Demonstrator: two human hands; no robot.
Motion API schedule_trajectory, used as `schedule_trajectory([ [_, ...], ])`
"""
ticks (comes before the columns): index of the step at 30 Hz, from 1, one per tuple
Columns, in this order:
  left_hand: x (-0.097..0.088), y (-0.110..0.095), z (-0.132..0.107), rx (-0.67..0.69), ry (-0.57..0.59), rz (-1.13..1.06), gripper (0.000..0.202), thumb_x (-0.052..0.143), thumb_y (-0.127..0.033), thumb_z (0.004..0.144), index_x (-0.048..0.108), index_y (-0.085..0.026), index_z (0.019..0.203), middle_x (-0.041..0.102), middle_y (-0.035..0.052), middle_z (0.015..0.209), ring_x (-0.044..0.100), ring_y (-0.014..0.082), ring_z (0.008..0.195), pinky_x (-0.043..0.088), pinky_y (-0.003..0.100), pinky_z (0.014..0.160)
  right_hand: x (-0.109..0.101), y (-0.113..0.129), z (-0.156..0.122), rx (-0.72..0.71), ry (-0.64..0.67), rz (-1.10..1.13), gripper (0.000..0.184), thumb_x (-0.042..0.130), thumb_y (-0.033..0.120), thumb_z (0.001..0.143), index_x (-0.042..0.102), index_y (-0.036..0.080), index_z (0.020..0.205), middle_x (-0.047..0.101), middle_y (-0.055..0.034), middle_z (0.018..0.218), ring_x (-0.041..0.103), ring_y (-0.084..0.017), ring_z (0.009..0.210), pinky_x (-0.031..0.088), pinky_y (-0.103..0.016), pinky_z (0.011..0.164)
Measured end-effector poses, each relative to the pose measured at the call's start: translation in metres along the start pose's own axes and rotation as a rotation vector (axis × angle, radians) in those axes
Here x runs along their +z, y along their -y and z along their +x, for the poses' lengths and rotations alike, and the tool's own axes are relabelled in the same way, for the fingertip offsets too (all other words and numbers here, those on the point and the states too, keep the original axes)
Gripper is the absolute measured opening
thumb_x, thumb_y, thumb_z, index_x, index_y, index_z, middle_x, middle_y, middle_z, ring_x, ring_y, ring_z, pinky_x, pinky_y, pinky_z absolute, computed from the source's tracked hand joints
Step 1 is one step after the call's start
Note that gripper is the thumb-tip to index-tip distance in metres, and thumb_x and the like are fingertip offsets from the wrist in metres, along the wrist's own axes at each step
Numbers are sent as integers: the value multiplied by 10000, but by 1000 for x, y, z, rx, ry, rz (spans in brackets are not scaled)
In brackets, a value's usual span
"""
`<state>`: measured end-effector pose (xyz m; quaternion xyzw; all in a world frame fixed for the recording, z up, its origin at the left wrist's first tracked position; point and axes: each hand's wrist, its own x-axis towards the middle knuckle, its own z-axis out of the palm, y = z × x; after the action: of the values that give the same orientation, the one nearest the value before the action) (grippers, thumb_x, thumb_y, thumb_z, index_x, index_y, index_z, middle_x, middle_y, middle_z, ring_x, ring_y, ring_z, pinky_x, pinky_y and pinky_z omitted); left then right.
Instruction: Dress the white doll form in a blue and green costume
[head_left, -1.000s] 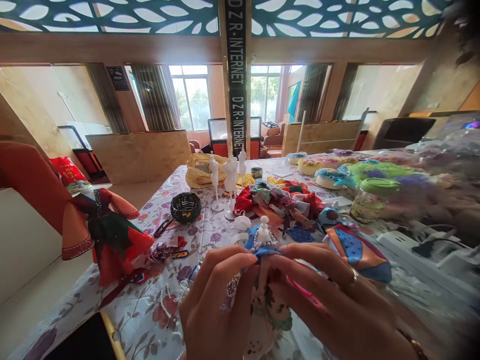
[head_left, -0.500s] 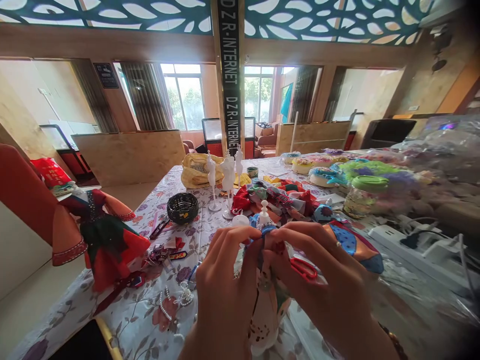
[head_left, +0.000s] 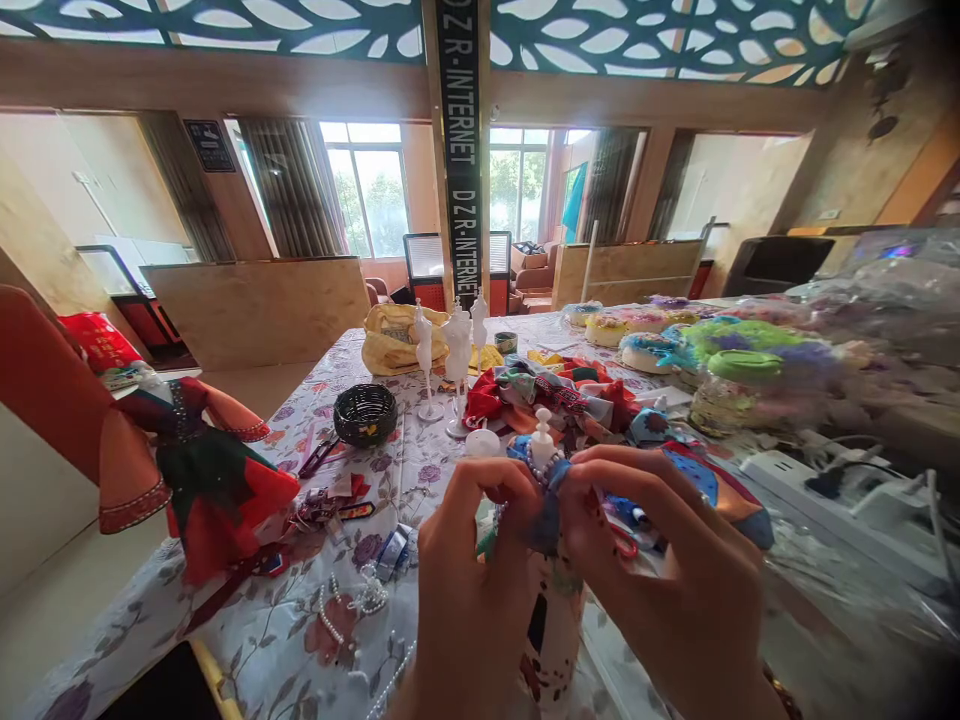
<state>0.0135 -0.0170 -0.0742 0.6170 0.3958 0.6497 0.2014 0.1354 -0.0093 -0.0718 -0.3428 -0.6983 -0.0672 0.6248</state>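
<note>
A small white mannequin doll (head_left: pixel 542 440) with a pearl necklace and blue cloth at its shoulders stands upright between my hands above the floral tablecloth (head_left: pixel 300 630). My left hand (head_left: pixel 469 590) pinches the blue cloth on the doll's left side, fingers closed. On the other side, my right hand (head_left: pixel 660 570) pinches the same cloth, with red-handled scissors (head_left: pixel 624 545) tucked under its fingers. The doll's floral skirt (head_left: pixel 551 640) hangs below my hands.
A finished doll in a red and green dress (head_left: pixel 202 470) stands at the left. A black woven bowl (head_left: pixel 365 413), three bare white mannequins (head_left: pixel 454 360), a heap of cloth scraps (head_left: pixel 562 395), pearl strands (head_left: pixel 352 600) and a green-lidded jar (head_left: pixel 731 395) lie around. A power strip (head_left: pixel 847 510) sits at the right.
Both hands and the doll rose a little and shifted right. The fingers moved from the doll's waist up to the cloth at its neck. The view dipped slightly.
</note>
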Motion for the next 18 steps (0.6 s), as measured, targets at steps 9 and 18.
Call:
schedule_trajectory([
  [9, -2, -8, -3, 240, -18, 284, 141, 604, -130, 826, 550, -241, 895, 598, -42, 827, 562, 89, 797, 472, 182, 720, -10, -5, -4, 39, 49, 11, 184, 631, 103, 762, 600, 222, 898, 635, -1, 925, 615, -115, 819, 491, -224, 762],
  [18, 0, -20, -6, 351, 35, 561, 120, 521, -84, 861, 542, -202, 877, 579, 5, 865, 519, 123, 835, 441, 230, 751, -12, -2, -6, 35, 21, -36, 162, 621, 110, 774, 600, 239, 870, 648, 1, 906, 616, -122, 782, 506, -236, 727],
])
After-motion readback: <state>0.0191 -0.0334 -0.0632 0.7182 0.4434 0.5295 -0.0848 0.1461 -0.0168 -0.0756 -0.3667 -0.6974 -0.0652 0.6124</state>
